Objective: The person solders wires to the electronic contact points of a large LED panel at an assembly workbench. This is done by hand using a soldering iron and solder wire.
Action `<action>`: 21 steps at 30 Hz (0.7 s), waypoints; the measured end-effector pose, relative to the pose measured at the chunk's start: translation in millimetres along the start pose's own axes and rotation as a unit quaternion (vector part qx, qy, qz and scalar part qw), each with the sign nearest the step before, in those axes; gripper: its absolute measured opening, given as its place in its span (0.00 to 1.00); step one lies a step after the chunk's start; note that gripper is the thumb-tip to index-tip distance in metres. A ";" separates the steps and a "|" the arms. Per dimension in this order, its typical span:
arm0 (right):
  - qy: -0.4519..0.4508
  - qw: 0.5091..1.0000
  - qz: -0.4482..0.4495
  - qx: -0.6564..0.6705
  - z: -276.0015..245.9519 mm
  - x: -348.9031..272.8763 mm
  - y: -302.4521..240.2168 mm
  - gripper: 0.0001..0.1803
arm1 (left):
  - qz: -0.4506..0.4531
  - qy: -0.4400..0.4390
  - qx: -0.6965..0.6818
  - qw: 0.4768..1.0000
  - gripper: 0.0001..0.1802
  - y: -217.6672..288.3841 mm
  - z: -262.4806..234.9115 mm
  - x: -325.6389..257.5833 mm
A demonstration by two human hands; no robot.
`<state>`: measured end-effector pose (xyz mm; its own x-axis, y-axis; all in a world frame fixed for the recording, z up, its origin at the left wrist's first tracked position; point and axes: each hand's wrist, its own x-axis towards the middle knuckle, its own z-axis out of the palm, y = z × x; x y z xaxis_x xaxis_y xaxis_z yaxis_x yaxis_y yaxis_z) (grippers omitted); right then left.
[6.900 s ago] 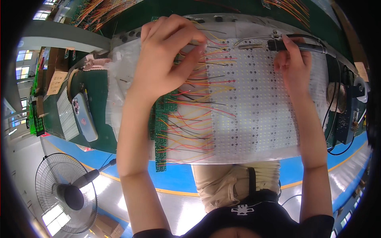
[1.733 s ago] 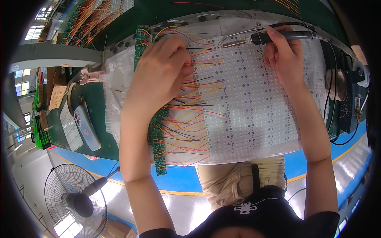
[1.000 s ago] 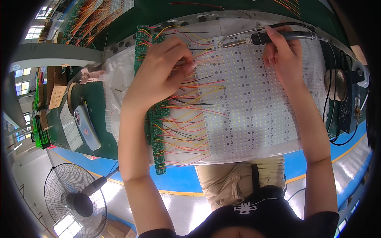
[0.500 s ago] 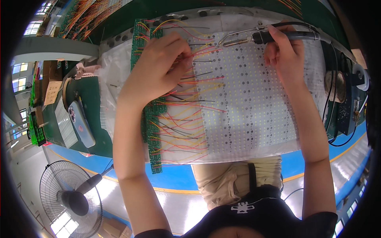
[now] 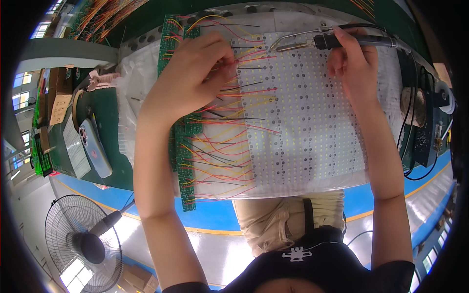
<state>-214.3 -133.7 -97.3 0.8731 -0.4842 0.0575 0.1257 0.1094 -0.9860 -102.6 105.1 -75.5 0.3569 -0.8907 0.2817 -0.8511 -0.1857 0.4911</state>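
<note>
Your left hand [image 5: 193, 73] pinches thin wires [image 5: 244, 53] at upper centre, while your right hand [image 5: 354, 61] grips the soldering iron [image 5: 337, 41] at upper right.

Soldering iron [image 5: 342, 41] held level above white panel [image 5: 308, 122].

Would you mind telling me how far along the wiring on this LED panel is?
Done, apparently: many red, yellow and black wires already run from the green circuit strips to the white LED panel. In hand: the left hand pinches wires at the panel's top edge while the right hand holds the soldering iron near them. How many joints remain cannot be told.
</note>
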 end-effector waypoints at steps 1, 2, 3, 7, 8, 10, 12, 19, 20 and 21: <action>-0.001 1.000 0.001 0.001 -0.1 0.1 0.0 0.10 | 0.006 -0.008 -0.002 1.000 0.05 -0.7 -0.2 -0.3; -0.003 1.000 0.002 0.002 -0.1 0.1 0.0 0.10 | 0.006 -0.007 -0.002 1.000 0.05 -1.0 -0.2 -0.7; -0.003 1.000 0.002 0.001 0.1 0.1 -0.1 0.10 | -0.002 -0.014 -0.008 1.000 0.05 -1.1 -0.2 -1.1; -0.002 1.000 0.001 0.002 -0.2 0.7 0.4 0.10 | -0.011 -0.021 -0.011 1.000 0.05 -0.3 -0.3 -0.6; -0.003 1.000 0.001 0.004 -0.3 0.9 0.6 0.10 | -0.012 -0.021 -0.011 1.000 0.05 -0.4 -0.4 -0.6; -0.004 1.000 0.001 0.004 -0.4 1.1 0.9 0.10 | -0.008 -0.018 -0.013 1.000 0.05 -0.8 -0.4 -0.5; -0.004 1.000 0.001 0.004 -0.6 1.4 1.2 0.10 | 0.001 -0.019 0.003 1.000 0.05 0.0 -1.7 0.3; 0.000 1.000 -0.002 0.001 0.3 0.8 0.5 0.10 | -0.003 -0.018 0.004 1.000 0.05 -0.8 -0.7 -0.6; 0.002 1.000 -0.002 -0.001 0.6 0.8 0.3 0.10 | -0.003 -0.017 0.005 1.000 0.05 -0.8 -0.8 -1.0; 0.001 1.000 -0.002 -0.001 0.6 0.8 0.5 0.10 | -0.005 -0.016 0.002 1.000 0.05 -0.7 -0.7 -1.3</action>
<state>-213.2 -133.6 -97.6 0.8716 -0.4864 0.0609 0.1282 0.1062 -0.9860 -102.1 106.7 -75.6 0.3530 -0.9018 0.2493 -0.8487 -0.1964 0.4911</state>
